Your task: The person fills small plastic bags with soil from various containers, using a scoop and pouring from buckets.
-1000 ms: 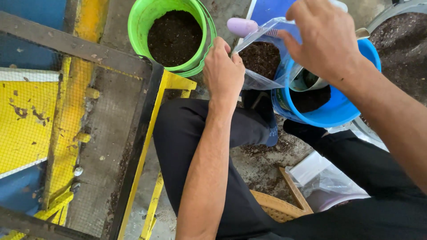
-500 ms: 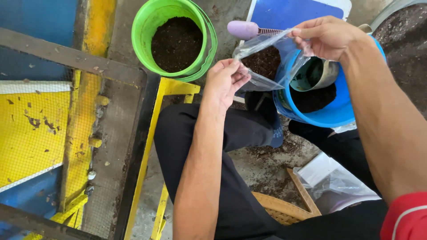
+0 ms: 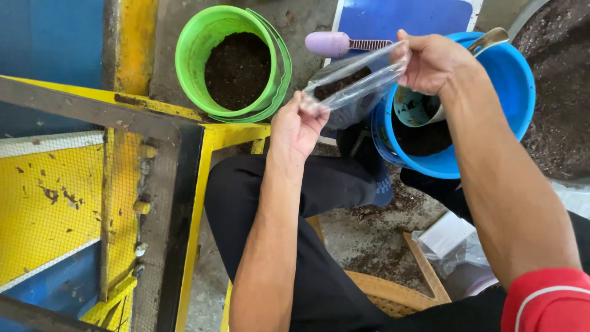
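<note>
Clear plastic is what you have between your two hands in the head view: a small bag with dark soil in its bottom, held in the air above your knees; your left hand is pinched shut on its lower left corner, and your right hand is closed on its upper right end; so the bag's top edge runs slantwise, low on the left and high on the right, stretched taut between the two grips. Both hands touch it, neither nearer than the other. Just below and to the right of the bag sits the blue bucket, with soil and a metal scoop inside; the bag's right end hangs over its rim. Up and left stands the green bucket of soil, apart from the bag; a purple-handled brush lies between the buckets on the floor.
</note>
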